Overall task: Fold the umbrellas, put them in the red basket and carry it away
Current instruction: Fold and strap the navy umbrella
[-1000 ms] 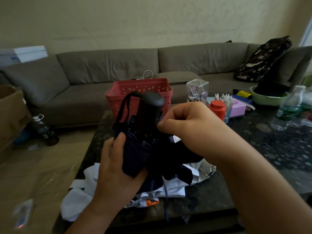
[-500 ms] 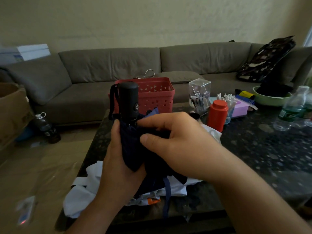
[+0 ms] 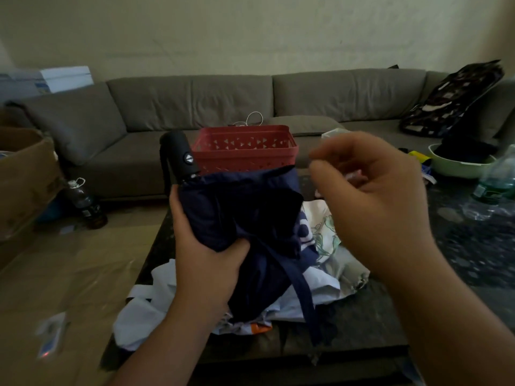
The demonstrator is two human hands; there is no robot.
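Grey sofa [image 3: 195, 104] cushions span the back of the frame, with one cardboard box [image 3: 22, 176] at the left edge and a dark speckled table [image 3: 459, 246] below. At centre the left hand [image 3: 206, 263] grips one navy umbrella [image 3: 245, 218], loosely bunched, its black handle [image 3: 181, 157] tilted up-left with a button but no readable writing. Behind it sits one red basket [image 3: 245, 149]; lower centre a white umbrella [image 3: 145, 316] lies crumpled, while the right hand [image 3: 370, 196] hovers, fingers loosely curled, holding nothing.

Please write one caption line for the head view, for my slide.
Left hand grips a navy umbrella before the red basket; right hand hovers beside it.
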